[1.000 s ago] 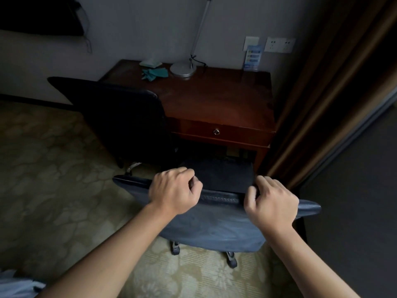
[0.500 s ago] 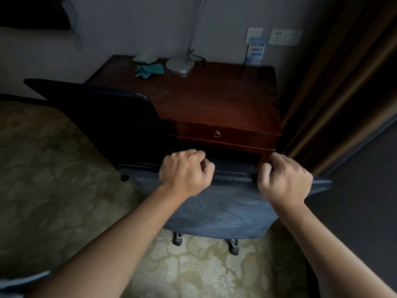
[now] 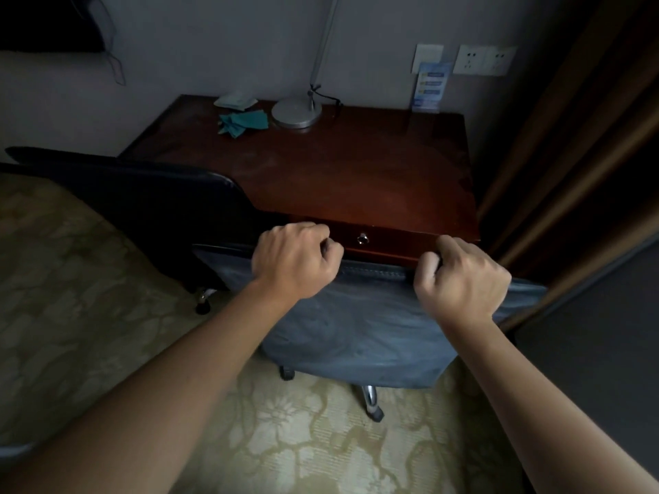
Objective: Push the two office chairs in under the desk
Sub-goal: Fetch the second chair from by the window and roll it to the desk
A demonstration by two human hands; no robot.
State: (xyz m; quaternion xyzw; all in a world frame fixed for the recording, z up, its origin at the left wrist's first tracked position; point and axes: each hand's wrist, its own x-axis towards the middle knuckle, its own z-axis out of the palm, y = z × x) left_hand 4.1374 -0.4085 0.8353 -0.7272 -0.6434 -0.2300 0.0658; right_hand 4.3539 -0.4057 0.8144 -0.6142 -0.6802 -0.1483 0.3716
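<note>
The grey chair's backrest (image 3: pixel 356 326) is clenched along its top edge by left hand (image 3: pixel 294 260) and right hand (image 3: pixel 463 279), fingers curled tight, for pushing under the desk (image 3: pixel 356 172).

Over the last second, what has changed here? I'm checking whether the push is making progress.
The blue-grey chair has rolled forward: its backrest top, earlier short of the desk, now meets the drawer front, the seat gone from sight beneath. Both the left hand and the right hand kept their grip on the backrest top. The black chair, lamp base and teal cloth stayed put.
</note>
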